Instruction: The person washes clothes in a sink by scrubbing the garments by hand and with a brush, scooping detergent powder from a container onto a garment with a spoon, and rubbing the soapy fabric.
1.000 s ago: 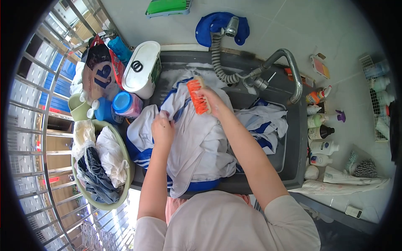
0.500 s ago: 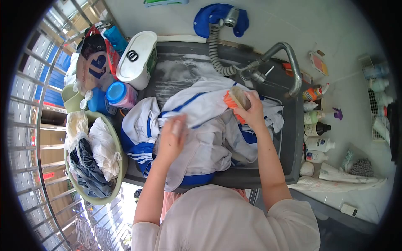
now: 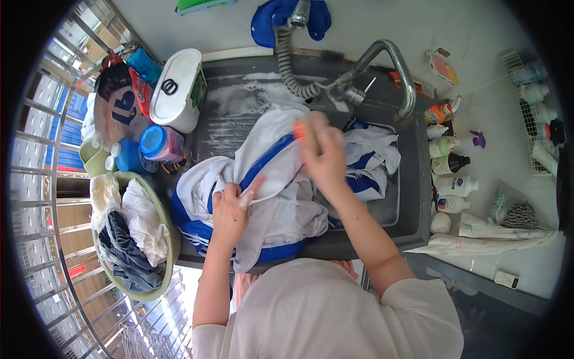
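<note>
A wet white garment with blue stripes (image 3: 275,131) lies bunched over the dark grey sink (image 3: 412,179). My right hand (image 3: 326,158) is closed round a scrubbing brush (image 3: 309,137) with orange bristles, blurred by motion, at the upper part of the garment. Lower and to the left, my left hand (image 3: 230,209) grips a fold of the cloth, one finger stretched along it. More of the white and blue cloth (image 3: 373,161) sits in the basin at the right. Suds (image 3: 239,102) cover the ribbed washboard area behind.
A chrome faucet (image 3: 406,78) and a ribbed hose (image 3: 284,60) stand at the back. On the left are a white lidded tub (image 3: 179,90), a blue-lidded jar (image 3: 154,140) and a green basin (image 3: 173,251) of clothes. Several bottles (image 3: 457,185) line the right side.
My right hand has moved left and slightly up with the brush. The left hand has come down and left onto the cloth. The view has shifted a little.
</note>
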`<state>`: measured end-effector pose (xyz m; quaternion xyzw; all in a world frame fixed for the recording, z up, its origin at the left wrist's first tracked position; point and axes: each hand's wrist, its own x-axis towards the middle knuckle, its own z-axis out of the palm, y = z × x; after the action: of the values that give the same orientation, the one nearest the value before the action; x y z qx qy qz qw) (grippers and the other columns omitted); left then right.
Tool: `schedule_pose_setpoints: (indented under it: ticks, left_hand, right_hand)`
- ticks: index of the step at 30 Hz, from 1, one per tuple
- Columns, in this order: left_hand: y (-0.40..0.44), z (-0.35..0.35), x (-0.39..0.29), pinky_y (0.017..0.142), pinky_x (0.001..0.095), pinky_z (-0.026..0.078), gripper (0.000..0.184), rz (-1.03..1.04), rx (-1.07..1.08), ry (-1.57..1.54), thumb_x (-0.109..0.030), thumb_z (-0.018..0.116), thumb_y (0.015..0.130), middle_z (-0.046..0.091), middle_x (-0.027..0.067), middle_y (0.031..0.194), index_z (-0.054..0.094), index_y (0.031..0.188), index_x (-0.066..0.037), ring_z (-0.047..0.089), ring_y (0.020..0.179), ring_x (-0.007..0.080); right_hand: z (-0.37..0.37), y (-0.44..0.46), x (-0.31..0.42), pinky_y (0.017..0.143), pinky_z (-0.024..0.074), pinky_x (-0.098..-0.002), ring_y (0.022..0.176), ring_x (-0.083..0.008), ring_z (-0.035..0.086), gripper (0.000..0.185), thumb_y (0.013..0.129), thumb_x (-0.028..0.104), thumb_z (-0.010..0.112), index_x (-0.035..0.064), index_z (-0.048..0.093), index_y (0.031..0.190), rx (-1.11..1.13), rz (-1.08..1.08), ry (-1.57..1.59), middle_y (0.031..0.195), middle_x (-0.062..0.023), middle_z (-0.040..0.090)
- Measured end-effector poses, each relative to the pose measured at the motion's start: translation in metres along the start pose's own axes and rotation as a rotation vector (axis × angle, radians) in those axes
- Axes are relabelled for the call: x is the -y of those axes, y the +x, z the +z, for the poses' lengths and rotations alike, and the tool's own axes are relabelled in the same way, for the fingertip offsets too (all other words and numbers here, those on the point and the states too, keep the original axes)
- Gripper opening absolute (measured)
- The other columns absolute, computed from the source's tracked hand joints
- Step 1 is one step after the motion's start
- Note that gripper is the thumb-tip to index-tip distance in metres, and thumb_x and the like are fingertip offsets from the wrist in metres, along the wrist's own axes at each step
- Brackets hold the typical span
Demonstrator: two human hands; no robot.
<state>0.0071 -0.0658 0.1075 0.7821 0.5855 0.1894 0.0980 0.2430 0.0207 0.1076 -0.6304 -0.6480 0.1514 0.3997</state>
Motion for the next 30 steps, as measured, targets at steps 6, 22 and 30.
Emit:
schedule_pose_setpoints:
  ticks: [6, 22, 30]
  left_hand:
    - [-0.035, 0.014, 0.012, 0.073, 0.0368, 0.033, 0.053, 0.02, 0.136, 0.048, 0.002, 0.058, 0.071, 0.049, 0.0067, 0.083, 0.072, 0.113, -0.026, 0.055, 0.079, 0.0226]
    - [-0.052, 0.017, 0.036, 0.079, 0.0384, 0.037, 0.052, -0.227, 0.137, 0.09, 0.004, 0.057, 0.071, 0.051, 0.0063, 0.087, 0.075, 0.107, -0.029, 0.054, 0.09, 0.0246]
    - [-0.051, 0.005, 0.026, 0.082, 0.0398, 0.037, 0.056, -0.216, 0.155, 0.007, 0.003, 0.06, 0.069, 0.049, 0.006, 0.088, 0.073, 0.111, -0.031, 0.053, 0.091, 0.024]
  right_hand:
    - [0.056, -0.011, -0.021, 0.064, 0.0512, -0.042, 0.078, -0.0267, 0.063, 0.036, 0.081, 0.029, 0.064, 0.0331, 0.066, 0.117, 0.199, -0.456, -0.381, 0.08, -0.0074, 0.062]
    - [0.097, -0.03, 0.008, 0.071, 0.0527, -0.042, 0.08, -0.0281, 0.066, 0.039, 0.078, 0.022, 0.067, 0.0279, 0.067, 0.117, 0.264, -0.478, -0.114, 0.098, -0.0087, 0.068]
    - [0.082, 0.075, 0.028, 0.085, 0.0473, -0.0446, 0.101, -0.0302, 0.061, 0.043, 0.079, 0.029, 0.07, 0.0295, 0.065, 0.122, 0.312, -0.417, -0.385, 0.11, -0.0096, 0.062]
